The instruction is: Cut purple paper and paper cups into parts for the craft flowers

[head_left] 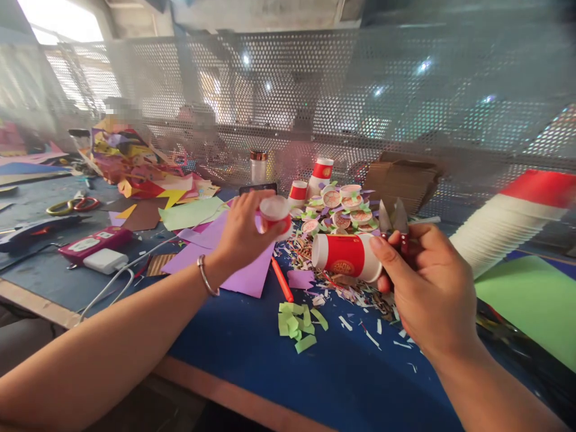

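Observation:
My left hand (243,231) is closed around a small red and white paper cup piece (273,215), held up over the purple paper (243,273). A silver bangle sits on that wrist. My right hand (425,282) grips a red and white paper cup (345,255) lying sideways, and also a pair of scissors (392,219) whose blades stick up above the fingers. Both hands hover over the blue table (279,366), above a litter of paper scraps (342,291).
Green paper strips (297,323) and a red pen (282,280) lie near the front. Cut cup bottoms (342,207) and upright cups (320,174) sit behind. A long cup stack (508,225) lies at right beside green paper (535,300). Coloured paper, scissors (72,205) and a charger (105,260) are at left. Perforated metal screen behind.

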A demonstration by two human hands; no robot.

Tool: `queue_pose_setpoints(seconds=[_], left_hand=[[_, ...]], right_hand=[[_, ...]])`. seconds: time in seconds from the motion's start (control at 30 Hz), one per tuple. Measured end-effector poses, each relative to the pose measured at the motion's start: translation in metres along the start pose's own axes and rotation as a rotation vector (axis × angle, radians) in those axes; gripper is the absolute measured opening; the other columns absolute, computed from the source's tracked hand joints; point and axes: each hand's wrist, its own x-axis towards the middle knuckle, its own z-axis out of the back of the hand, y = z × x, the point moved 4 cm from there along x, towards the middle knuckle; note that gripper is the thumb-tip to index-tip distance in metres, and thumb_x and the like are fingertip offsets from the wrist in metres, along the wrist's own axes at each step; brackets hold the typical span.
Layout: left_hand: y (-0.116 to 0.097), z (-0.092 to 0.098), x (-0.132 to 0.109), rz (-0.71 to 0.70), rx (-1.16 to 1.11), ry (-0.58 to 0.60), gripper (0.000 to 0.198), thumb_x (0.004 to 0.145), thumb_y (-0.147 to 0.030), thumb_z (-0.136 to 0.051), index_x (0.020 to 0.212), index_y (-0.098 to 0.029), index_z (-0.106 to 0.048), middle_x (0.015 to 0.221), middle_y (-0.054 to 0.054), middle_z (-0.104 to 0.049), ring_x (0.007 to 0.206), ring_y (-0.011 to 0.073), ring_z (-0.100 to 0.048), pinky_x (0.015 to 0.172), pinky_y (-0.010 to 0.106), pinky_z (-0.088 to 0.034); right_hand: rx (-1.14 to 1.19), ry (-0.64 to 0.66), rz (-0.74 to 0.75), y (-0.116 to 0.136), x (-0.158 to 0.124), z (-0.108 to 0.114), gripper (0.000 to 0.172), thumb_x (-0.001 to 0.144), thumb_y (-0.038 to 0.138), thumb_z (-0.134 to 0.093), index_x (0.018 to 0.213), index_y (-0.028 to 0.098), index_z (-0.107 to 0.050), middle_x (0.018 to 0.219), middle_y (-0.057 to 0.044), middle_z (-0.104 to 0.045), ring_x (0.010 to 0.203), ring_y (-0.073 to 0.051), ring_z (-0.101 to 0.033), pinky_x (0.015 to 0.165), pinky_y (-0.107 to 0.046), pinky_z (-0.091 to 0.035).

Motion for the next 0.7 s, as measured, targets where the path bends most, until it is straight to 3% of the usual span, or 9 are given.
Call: queue_pose_setpoints(seconds=[0.03, 0.13, 0.2, 0.27, 0.33, 0.37, 0.47, 0.6, 0.7], left_hand=[[0.010, 0.004, 0.003, 0.046, 0.071, 0.003, 0.045, 0.081, -0.030, -0.069, 0.121, -0.018, -0.054, 0.123, 0.012, -0.063, 0.111, 0.0272, -0.056, 0.099, 0.045, -0.042], [0.039, 0.000, 0.003, 0.197, 0.218, 0.199, 0.042, 0.080, -0.029, -0.069, 0.118, -0.016, -0.057, 0.115, 0.013, -0.066, 0.110, 0.0313, -0.057, 0.102, 0.053, -0.038], [0.045, -0.002, 0.001, 0.237, 0.239, 0.224, 0.050, 0.073, -0.031, -0.075, 0.118, -0.014, -0.059, 0.110, 0.015, -0.066, 0.109, 0.0368, -0.056, 0.098, 0.058, -0.039], [0.036, 0.000, 0.001, 0.228, 0.241, 0.143, 0.054, 0.079, -0.036, -0.070, 0.127, -0.016, -0.055, 0.125, 0.018, -0.059, 0.120, 0.0379, -0.048, 0.102, 0.060, -0.036], [0.012, 0.005, 0.001, 0.119, 0.118, 0.010, 0.050, 0.085, -0.040, -0.065, 0.129, -0.019, -0.053, 0.129, 0.014, -0.057, 0.122, 0.0321, -0.047, 0.106, 0.055, -0.035], [0.000, 0.004, 0.000, 0.100, 0.004, 0.014, 0.046, 0.088, -0.040, -0.062, 0.128, -0.019, -0.053, 0.128, 0.013, -0.058, 0.115, 0.0281, -0.051, 0.104, 0.050, -0.039], [-0.024, -0.013, -0.010, 0.272, -0.450, 0.335, 0.043, 0.095, -0.051, -0.050, 0.122, -0.018, -0.057, 0.114, 0.012, -0.064, 0.091, 0.0201, -0.062, 0.081, 0.037, -0.051], [-0.035, -0.041, -0.038, 0.737, -1.064, 0.780, 0.049, 0.091, -0.060, -0.052, 0.105, -0.015, -0.064, 0.100, 0.012, -0.069, 0.075, 0.0178, -0.069, 0.064, 0.028, -0.052], [-0.035, -0.048, -0.047, 0.922, -1.321, 0.911, 0.043, 0.090, -0.054, -0.060, 0.097, -0.013, -0.069, 0.094, 0.013, -0.074, 0.080, 0.0202, -0.073, 0.067, 0.027, -0.055]], right_hand=[[-0.002, 0.002, 0.000, -0.001, 0.000, 0.000, 0.025, 0.083, 0.034, -0.077, 0.085, 0.023, -0.055, 0.073, 0.006, -0.056, 0.040, -0.004, -0.050, 0.035, -0.016, -0.041], [-0.015, 0.020, -0.018, -0.005, 0.001, -0.001, 0.024, 0.086, 0.036, -0.074, 0.086, 0.023, -0.054, 0.074, 0.006, -0.056, 0.039, -0.004, -0.050, 0.034, -0.016, -0.040], [-0.027, 0.038, -0.032, -0.006, 0.001, -0.003, 0.023, 0.087, 0.036, -0.072, 0.085, 0.023, -0.054, 0.072, 0.006, -0.055, 0.038, -0.004, -0.049, 0.033, -0.016, -0.039], [-0.029, 0.052, -0.031, -0.006, 0.001, -0.004, 0.023, 0.088, 0.035, -0.072, 0.085, 0.023, -0.053, 0.072, 0.006, -0.055, 0.038, -0.004, -0.050, 0.033, -0.017, -0.039], [-0.029, 0.062, -0.027, -0.005, 0.002, -0.005, 0.022, 0.088, 0.035, -0.071, 0.085, 0.023, -0.053, 0.072, 0.006, -0.055, 0.038, -0.004, -0.050, 0.033, -0.017, -0.039], [-0.033, 0.068, -0.025, -0.005, 0.002, -0.005, 0.022, 0.088, 0.034, -0.071, 0.085, 0.023, -0.053, 0.072, 0.006, -0.055, 0.038, -0.005, -0.050, 0.034, -0.018, -0.040], [-0.053, 0.090, -0.023, -0.004, 0.001, -0.006, 0.020, 0.087, 0.032, -0.071, 0.086, 0.023, -0.053, 0.072, 0.006, -0.056, 0.038, -0.005, -0.050, 0.035, -0.019, -0.040], [-0.068, 0.120, -0.020, -0.003, -0.001, -0.008, 0.018, 0.086, 0.028, -0.071, 0.087, 0.023, -0.054, 0.073, 0.005, -0.058, 0.039, -0.006, -0.051, 0.034, -0.021, -0.039], [-0.077, 0.135, -0.021, -0.003, -0.002, -0.008, 0.017, 0.087, 0.028, -0.070, 0.088, 0.024, -0.054, 0.073, 0.005, -0.057, 0.039, -0.007, -0.050, 0.035, -0.023, -0.039]])
